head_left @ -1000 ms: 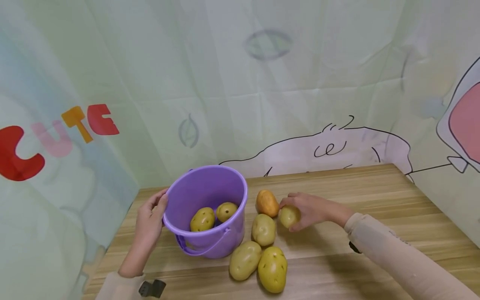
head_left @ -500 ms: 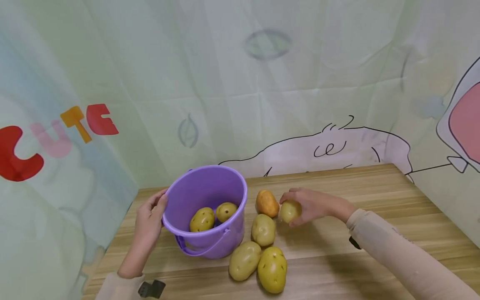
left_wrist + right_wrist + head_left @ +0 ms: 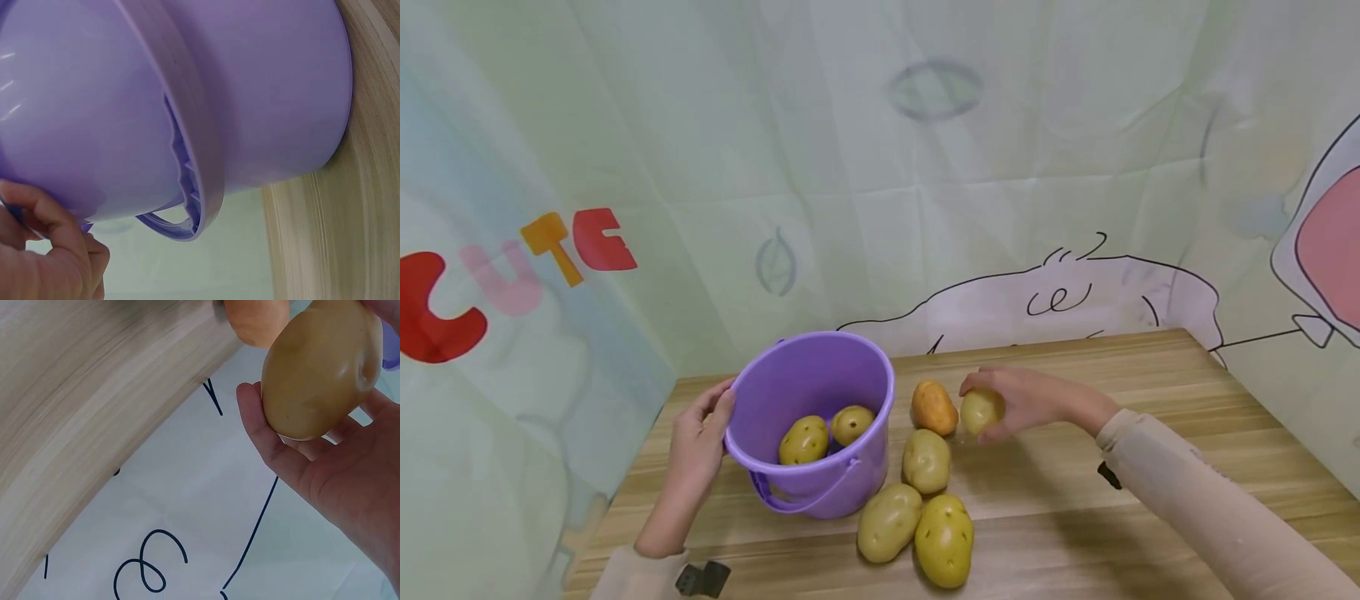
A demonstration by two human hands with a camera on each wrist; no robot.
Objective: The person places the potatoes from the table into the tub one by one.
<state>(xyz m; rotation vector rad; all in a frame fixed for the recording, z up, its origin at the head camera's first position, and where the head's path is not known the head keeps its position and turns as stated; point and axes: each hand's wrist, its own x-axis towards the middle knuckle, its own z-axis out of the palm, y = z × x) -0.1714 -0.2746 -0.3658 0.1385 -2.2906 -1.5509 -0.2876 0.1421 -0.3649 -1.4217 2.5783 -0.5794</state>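
Head view: right hand (image 3: pixel 1026 402) grips pale-yellow oval potato (image 3: pixel 980 411); left hand (image 3: pixel 697 433) holds rim of purple plastic bucket (image 3: pixel 805 375). Potato likely stiff, slippery; cup its middle.

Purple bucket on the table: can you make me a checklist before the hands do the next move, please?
1. Left hand holding the bucket by its rim: ok.
2. Right hand gripping a potato: ok.
3. Handle hanging down, out of the opening: ok.
4. Space above the two potatoes inside: ok.
5. Gripped potato over the opening: not ok, it's off to the bucket's right.
6. Anything hidden under those two: cannot tell.
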